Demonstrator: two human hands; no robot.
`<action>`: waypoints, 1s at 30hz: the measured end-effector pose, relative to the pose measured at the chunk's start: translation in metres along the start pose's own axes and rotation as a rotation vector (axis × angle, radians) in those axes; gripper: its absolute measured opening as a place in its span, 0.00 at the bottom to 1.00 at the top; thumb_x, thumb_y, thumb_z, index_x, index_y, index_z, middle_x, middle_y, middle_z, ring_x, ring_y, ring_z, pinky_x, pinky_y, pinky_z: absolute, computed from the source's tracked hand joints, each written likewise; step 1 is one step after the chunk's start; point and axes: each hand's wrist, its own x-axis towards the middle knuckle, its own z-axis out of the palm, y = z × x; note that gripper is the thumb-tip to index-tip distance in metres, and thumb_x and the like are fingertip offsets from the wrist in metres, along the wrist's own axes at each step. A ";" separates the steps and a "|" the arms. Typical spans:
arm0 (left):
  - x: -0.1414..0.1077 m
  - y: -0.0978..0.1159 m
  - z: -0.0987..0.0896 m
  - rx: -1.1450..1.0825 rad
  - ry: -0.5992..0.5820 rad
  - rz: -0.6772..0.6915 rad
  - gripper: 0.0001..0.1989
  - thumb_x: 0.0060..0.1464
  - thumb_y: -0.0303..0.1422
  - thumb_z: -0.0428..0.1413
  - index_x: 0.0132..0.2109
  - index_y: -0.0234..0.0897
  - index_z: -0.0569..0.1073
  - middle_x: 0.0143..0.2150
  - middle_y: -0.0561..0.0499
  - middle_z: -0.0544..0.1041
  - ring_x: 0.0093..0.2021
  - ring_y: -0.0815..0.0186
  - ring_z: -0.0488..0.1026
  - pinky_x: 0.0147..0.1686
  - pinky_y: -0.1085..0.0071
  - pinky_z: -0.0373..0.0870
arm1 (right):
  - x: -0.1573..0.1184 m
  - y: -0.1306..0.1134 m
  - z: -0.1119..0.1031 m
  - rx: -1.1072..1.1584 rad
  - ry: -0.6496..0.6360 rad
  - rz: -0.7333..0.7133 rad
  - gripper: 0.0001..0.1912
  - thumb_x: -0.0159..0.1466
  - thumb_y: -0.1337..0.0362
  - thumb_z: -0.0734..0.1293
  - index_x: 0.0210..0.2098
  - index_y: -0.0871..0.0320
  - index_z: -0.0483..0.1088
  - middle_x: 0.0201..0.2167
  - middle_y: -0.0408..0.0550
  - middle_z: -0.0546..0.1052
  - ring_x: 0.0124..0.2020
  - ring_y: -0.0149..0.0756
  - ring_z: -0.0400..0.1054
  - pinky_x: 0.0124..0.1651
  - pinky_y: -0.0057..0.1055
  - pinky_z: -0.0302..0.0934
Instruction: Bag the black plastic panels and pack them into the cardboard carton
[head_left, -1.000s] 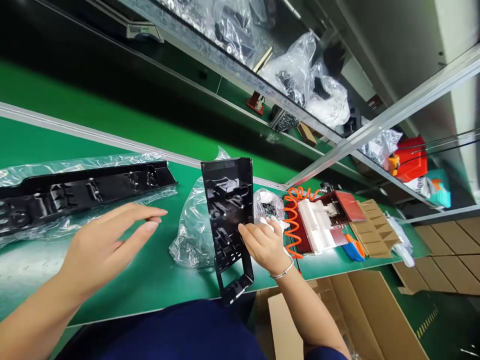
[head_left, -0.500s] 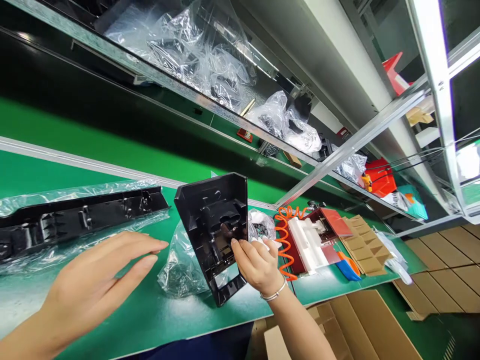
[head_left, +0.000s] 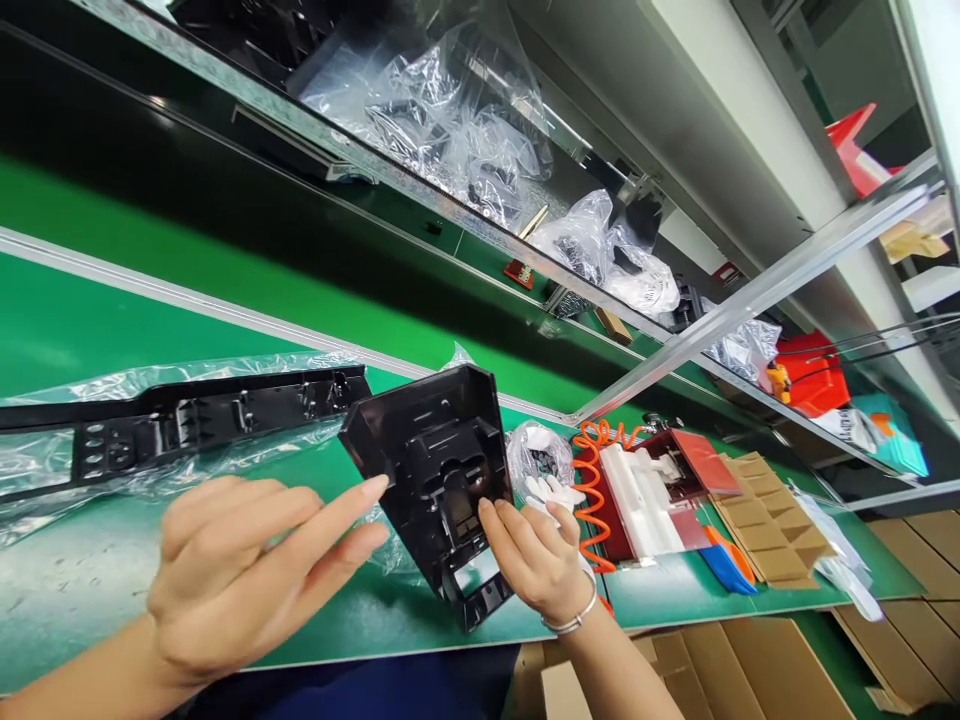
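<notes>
My right hand (head_left: 536,555) grips the right edge of a black plastic housing (head_left: 442,460), which is tilted up above the green bench with its hollow inner side towards me. Ribs, a round recess and a rectangular cut-out show in it. My left hand (head_left: 262,570) is open, fingers stretched towards the housing's left edge; the index fingertip overlaps that edge, and I cannot tell whether it touches. Farther left, a long black plastic part (head_left: 217,420) lies on a clear plastic bag (head_left: 45,460). Part of another clear bag shows behind the housing.
An orange coiled hose (head_left: 594,500) lies beside a red and white fixture (head_left: 645,500). Right of it are a blue and orange object (head_left: 727,560) and a cardboard divider (head_left: 776,520). A metal shelf edge (head_left: 420,190) with bagged parts runs above the bench (head_left: 330,625). Cardboard boxes (head_left: 720,670) stand below.
My left hand has moved right, up to the housing's left edge. The housing stays in my right hand, tilted slightly differently. The whole view has shifted a little.
</notes>
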 end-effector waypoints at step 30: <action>0.010 -0.011 0.005 0.144 -0.063 -0.061 0.08 0.54 0.31 0.65 0.42 0.44 0.80 0.31 0.52 0.76 0.32 0.60 0.74 0.35 0.61 0.63 | 0.044 0.023 -0.025 0.342 -0.295 -0.093 0.08 0.72 0.67 0.65 0.44 0.56 0.77 0.36 0.41 0.81 0.35 0.30 0.67 0.56 0.38 0.53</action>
